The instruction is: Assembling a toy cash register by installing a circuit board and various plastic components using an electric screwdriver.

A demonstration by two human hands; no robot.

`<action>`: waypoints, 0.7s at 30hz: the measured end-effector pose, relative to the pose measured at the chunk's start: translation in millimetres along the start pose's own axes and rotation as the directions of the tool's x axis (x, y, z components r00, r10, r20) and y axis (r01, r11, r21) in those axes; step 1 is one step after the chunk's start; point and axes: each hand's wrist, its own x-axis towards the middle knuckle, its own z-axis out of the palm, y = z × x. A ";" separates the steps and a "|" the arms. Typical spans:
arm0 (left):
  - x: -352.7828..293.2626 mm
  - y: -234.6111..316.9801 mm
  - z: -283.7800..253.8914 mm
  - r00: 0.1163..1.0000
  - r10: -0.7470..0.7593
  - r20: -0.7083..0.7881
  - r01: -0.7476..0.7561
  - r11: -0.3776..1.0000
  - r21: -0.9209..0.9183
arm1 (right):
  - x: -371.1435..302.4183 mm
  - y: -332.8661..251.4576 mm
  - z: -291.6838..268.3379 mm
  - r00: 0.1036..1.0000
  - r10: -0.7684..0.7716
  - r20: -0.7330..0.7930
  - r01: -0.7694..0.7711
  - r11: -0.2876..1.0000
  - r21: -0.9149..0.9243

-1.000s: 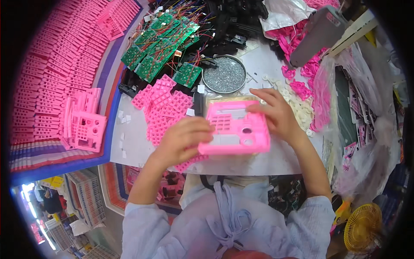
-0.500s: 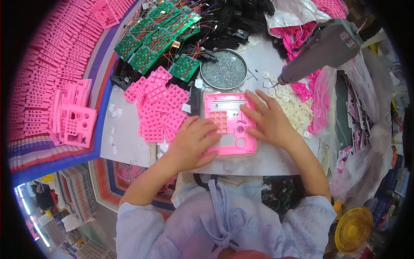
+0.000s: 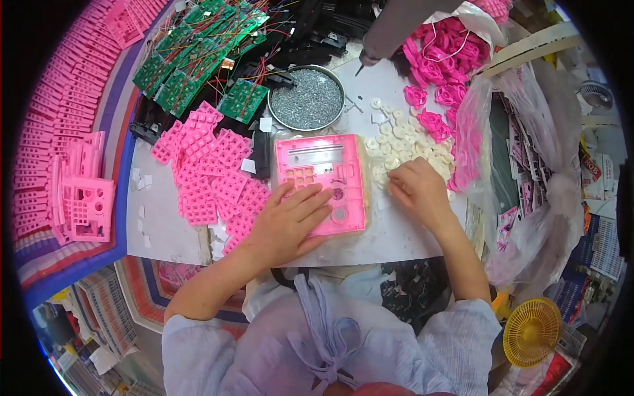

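Observation:
A pink plastic housing (image 3: 354, 191) lies on the table in front of me, with a grid of square holes, round openings and a clear window strip. Across its lower left part rests my left hand (image 3: 287, 221), fingers stretched out flat and covering some of the holes. My right hand (image 3: 422, 195) is off the housing, at the near edge of a pile of small white plastic discs (image 3: 403, 142). Its fingers are curled together, and whatever is between the fingertips is hidden. Left of the housing lies a heap of pink rubber keypads (image 3: 198, 198).
A round metal dish of small screws (image 3: 307, 99) stands behind the housing. Wired green circuit boards (image 3: 198, 59) are heaped at the back left. Above the back hangs a grey power screwdriver (image 3: 389, 33). Pink housings (image 3: 66, 119) are stacked far left; pink parts (image 3: 446, 53) fill a bag.
My right hand has left the housing's right edge and moved to the white discs, its fingers curling. The left hand stays on the housing. The whole view has shifted.

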 end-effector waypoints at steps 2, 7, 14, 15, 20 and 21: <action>-0.6 -0.5 -0.6 1.000 -0.005 -0.004 0.005 1.000 -0.002 | 2.7 -10.3 5.2 1.000 0.009 -0.004 -0.010 0.999 -0.053; 3.0 2.5 -7.4 0.994 0.023 -0.108 -0.030 0.998 -0.064 | 3.8 -5.9 14.3 0.998 -0.008 -0.065 0.000 0.992 -0.130; 30.0 30.5 -2.1 0.939 -0.342 -0.042 0.267 0.799 -0.539 | 8.6 -48.6 -10.5 0.987 -0.158 0.022 0.153 0.977 0.152; 30.1 31.4 0.1 0.950 -0.310 -0.043 0.244 0.821 -0.516 | 10.8 -60.8 -12.9 0.983 -0.182 -0.016 0.182 0.963 0.198; 16.9 38.4 5.4 0.942 -0.329 -0.066 0.225 0.765 -0.603 | -3.8 -94.1 -5.4 0.985 0.173 -0.002 -0.138 0.794 0.592; 13.6 39.3 7.4 0.942 -0.327 -0.077 0.225 0.786 -0.576 | -4.0 -94.1 -1.7 0.989 0.150 -0.014 -0.113 0.805 0.582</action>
